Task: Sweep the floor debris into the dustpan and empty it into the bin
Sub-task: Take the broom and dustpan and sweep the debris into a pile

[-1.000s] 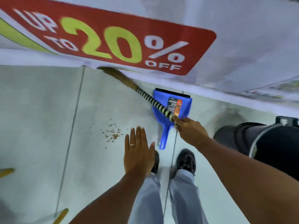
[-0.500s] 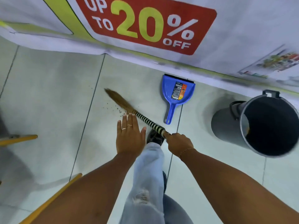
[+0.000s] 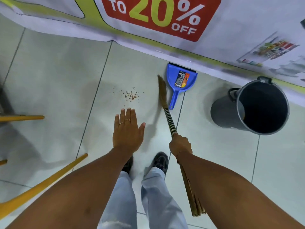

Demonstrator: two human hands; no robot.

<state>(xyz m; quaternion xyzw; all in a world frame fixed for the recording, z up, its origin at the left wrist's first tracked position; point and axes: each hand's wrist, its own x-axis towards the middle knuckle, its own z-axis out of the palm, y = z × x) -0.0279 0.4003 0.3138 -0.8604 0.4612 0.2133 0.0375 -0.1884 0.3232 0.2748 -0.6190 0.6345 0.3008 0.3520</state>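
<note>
Small brown debris [image 3: 130, 95] lies scattered on the pale tiled floor. A blue dustpan [image 3: 180, 82] lies flat to its right, its mouth against the banner at the wall, its handle pointing toward me. My right hand [image 3: 180, 144] grips a straw broom [image 3: 168, 113] by its black-and-yellow striped handle; the bristle tip rests on the floor just left of the dustpan. My left hand [image 3: 127, 131] hovers flat with fingers spread, holding nothing, just below the debris. A grey bin [image 3: 262, 108] stands open at the right.
A sale banner [image 3: 158, 15] reading "20% OFF" runs along the wall behind the dustpan. Yellow furniture legs [image 3: 41, 184] reach in from the left. My two feet in dark shoes [image 3: 158, 161] stand below the hands.
The broom tip has swung right, off the debris, and now lies beside the dustpan. The view has shifted, so the debris pile shows uncovered. My left hand has stayed flat and empty.
</note>
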